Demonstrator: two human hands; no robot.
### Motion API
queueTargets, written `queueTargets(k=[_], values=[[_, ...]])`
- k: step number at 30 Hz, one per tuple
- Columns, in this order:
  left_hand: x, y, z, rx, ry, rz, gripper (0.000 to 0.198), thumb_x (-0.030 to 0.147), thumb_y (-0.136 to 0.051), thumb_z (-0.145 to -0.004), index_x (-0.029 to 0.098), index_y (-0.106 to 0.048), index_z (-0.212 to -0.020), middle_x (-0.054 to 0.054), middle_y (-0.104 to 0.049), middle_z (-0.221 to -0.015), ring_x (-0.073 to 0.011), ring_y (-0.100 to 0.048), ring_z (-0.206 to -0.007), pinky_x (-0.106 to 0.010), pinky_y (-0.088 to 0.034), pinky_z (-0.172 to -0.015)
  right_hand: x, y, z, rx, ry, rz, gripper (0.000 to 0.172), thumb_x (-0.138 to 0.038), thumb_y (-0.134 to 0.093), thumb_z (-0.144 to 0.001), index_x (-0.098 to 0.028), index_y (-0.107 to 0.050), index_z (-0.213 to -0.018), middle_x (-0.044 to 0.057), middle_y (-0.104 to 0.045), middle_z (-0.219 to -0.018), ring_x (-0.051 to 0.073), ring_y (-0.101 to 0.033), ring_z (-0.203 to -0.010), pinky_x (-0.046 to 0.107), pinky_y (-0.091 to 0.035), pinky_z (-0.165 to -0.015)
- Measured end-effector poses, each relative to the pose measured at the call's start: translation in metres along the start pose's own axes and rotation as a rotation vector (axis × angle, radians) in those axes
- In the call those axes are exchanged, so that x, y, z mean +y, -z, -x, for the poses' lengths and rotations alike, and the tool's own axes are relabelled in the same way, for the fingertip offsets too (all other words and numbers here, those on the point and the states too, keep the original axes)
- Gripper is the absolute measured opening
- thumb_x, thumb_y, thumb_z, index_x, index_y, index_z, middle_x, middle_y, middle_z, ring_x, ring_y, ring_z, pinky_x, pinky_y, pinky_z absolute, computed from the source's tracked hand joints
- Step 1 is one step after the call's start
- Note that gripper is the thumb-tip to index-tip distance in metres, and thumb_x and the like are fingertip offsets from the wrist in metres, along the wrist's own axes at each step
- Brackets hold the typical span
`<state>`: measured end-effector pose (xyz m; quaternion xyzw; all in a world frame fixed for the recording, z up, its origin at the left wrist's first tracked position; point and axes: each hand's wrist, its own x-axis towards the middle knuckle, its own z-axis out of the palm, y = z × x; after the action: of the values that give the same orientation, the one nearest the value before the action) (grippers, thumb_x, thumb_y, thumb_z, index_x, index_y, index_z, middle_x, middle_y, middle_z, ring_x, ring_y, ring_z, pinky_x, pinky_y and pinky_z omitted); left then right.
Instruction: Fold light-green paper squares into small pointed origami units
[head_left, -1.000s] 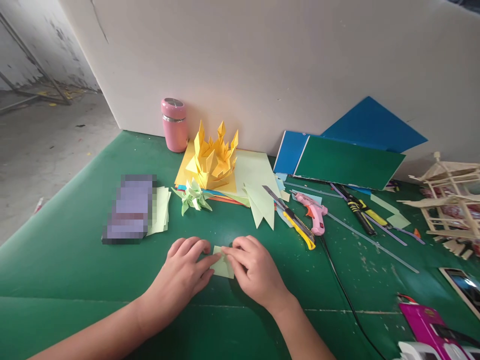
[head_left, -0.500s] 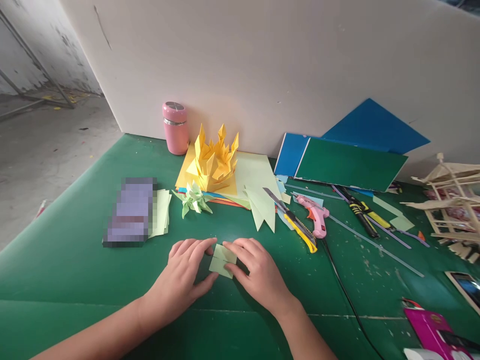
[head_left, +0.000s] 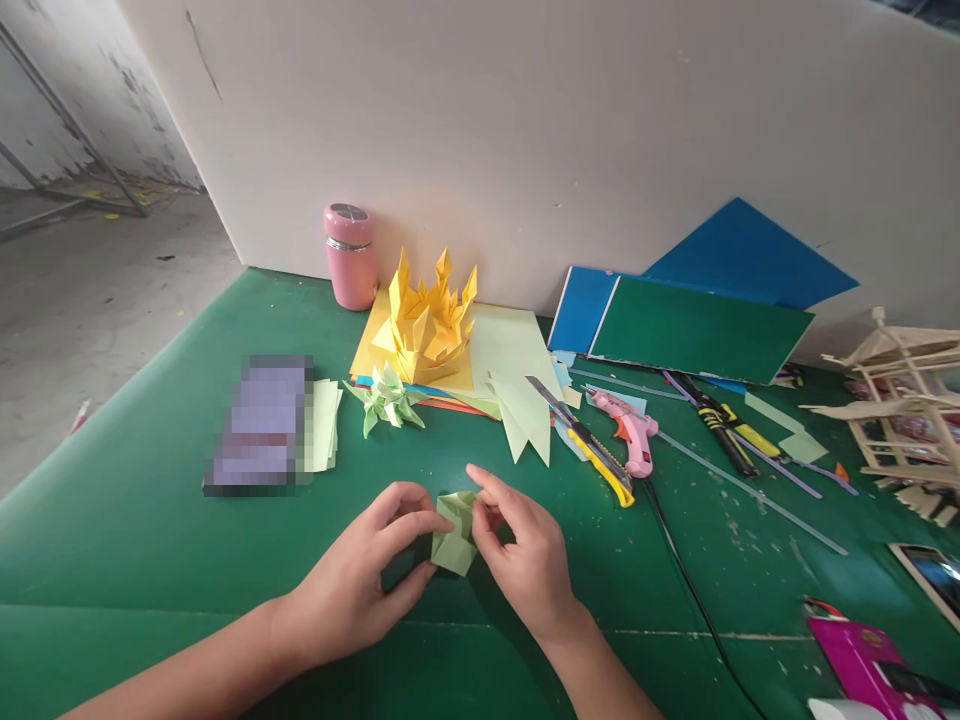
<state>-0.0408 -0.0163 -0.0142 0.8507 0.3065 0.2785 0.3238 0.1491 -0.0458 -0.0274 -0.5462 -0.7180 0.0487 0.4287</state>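
Observation:
A small folded piece of pale green paper is between my hands, raised a little and creased, with its top edge bent. My left hand grips its left side, the index finger lying over the front and the thumb at the lower left corner. At the upper right edge, my right hand pinches the paper between thumb and fingers, its index finger stretched out above. Beyond my hands lie a pale green paper flower and a yellow folded-paper crown-like piece.
A blurred purple block and green paper slips lie left. A pink flask stands behind. To the right are a yellow utility knife, pink glue gun with cord, glue sticks, and a wooden stick model.
The paper has gone from lying flat to being lifted and tilted, its top edge bent. My right hand has turned and now pinches the paper's right edge.

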Motion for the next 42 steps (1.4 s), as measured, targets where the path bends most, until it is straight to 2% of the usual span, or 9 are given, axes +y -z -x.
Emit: queueTargets(k=[5,9,13,17,21,28,32,37,42], values=[[0.001,0.001,0.001,-0.017,0.17,0.234,0.015,0.032,-0.064,-0.077,0.021,-0.059,-0.085,-0.008,-0.047,-0.117,-0.0196,-0.057,-0.092,-0.03,-0.052,-0.077,-0.005,-0.003,0.002,0.022,-0.237,-0.268,0.038,-0.01,-0.048,-0.084,-0.022,-0.057,-0.119,-0.001,-0.06,-0.073,0.01,-0.057,-0.056,0.021,-0.051,-0.054],[0.002,0.002,-0.005,-0.065,0.372,0.35,0.03,0.04,-0.057,-0.079,0.018,-0.051,-0.06,-0.003,-0.052,-0.089,-0.0105,-0.052,-0.061,-0.021,-0.043,-0.049,-0.008,-0.003,0.001,-0.041,-0.491,-0.6,0.032,-0.017,-0.048,-0.085,-0.024,-0.058,-0.114,-0.003,-0.053,-0.073,0.007,-0.055,-0.051,0.019,-0.049,-0.048],[0.001,0.001,-0.009,0.038,0.502,0.369,0.023,0.031,-0.057,-0.076,0.019,-0.043,-0.062,0.001,-0.05,-0.075,-0.0077,-0.044,-0.052,-0.019,-0.037,-0.045,-0.006,-0.001,0.001,-0.084,-0.635,-0.8,0.033,-0.022,-0.052,-0.083,-0.026,-0.056,-0.115,-0.006,-0.045,-0.072,0.005,-0.055,-0.046,0.017,-0.048,-0.044],[-0.001,0.0,-0.008,0.146,0.542,0.392,0.01,0.03,-0.054,-0.077,0.021,-0.05,-0.077,0.004,-0.049,-0.071,-0.0088,-0.04,-0.052,-0.02,-0.037,-0.048,-0.008,0.003,0.0,-0.192,-0.602,-0.824,0.041,-0.019,-0.052,-0.079,-0.026,-0.054,-0.119,-0.007,-0.043,-0.07,0.005,-0.05,-0.045,0.017,-0.045,-0.043],[0.003,0.002,-0.009,0.194,0.539,0.454,0.012,0.031,-0.052,-0.078,0.022,-0.051,-0.086,0.003,-0.052,-0.071,-0.0115,-0.045,-0.058,-0.022,-0.042,-0.052,-0.014,0.005,-0.003,-0.293,-0.479,-0.771,0.032,-0.016,-0.049,-0.077,-0.022,-0.059,-0.107,-0.004,-0.051,-0.068,0.008,-0.049,-0.05,0.018,-0.044,-0.046],[0.008,0.001,-0.01,0.186,0.542,0.429,0.016,0.033,-0.053,-0.077,0.023,-0.051,-0.09,0.002,-0.057,-0.076,-0.0135,-0.053,-0.062,-0.024,-0.047,-0.054,-0.015,0.001,-0.001,-0.242,-0.397,-0.701,0.021,-0.015,-0.049,-0.079,-0.022,-0.056,-0.098,0.002,-0.062,-0.091,0.014,-0.061,-0.075,0.022,-0.051,-0.063],[0.008,0.001,-0.01,0.215,0.542,0.331,0.024,0.033,-0.053,-0.076,0.023,-0.052,-0.098,0.0,-0.063,-0.087,-0.0155,-0.059,-0.068,-0.026,-0.051,-0.058,-0.014,-0.001,0.001,-0.244,-0.421,-0.695,0.016,-0.019,-0.053,-0.082,-0.022,-0.057,-0.097,0.002,-0.063,-0.087,0.013,-0.06,-0.069,0.021,-0.05,-0.06],[0.009,0.001,-0.011,0.159,0.556,0.217,0.023,0.034,-0.052,-0.077,0.022,-0.057,-0.096,0.003,-0.063,-0.071,-0.0155,-0.058,-0.061,-0.025,-0.048,-0.054,-0.015,-0.004,0.0,-0.208,-0.437,-0.695,0.007,-0.024,-0.056,-0.083,-0.021,-0.058,-0.088,0.002,-0.064,-0.084,0.013,-0.061,-0.068,0.022,-0.051,-0.059],[0.011,0.001,-0.011,0.13,0.544,0.195,0.021,0.034,-0.052,-0.078,0.022,-0.061,-0.094,0.003,-0.063,-0.071,-0.0144,-0.057,-0.059,-0.024,-0.048,-0.054,-0.015,-0.005,-0.001,-0.162,-0.451,-0.685,0.006,-0.026,-0.057,-0.084,-0.02,-0.059,-0.084,0.002,-0.064,-0.079,0.013,-0.061,-0.067,0.022,-0.051,-0.059]])
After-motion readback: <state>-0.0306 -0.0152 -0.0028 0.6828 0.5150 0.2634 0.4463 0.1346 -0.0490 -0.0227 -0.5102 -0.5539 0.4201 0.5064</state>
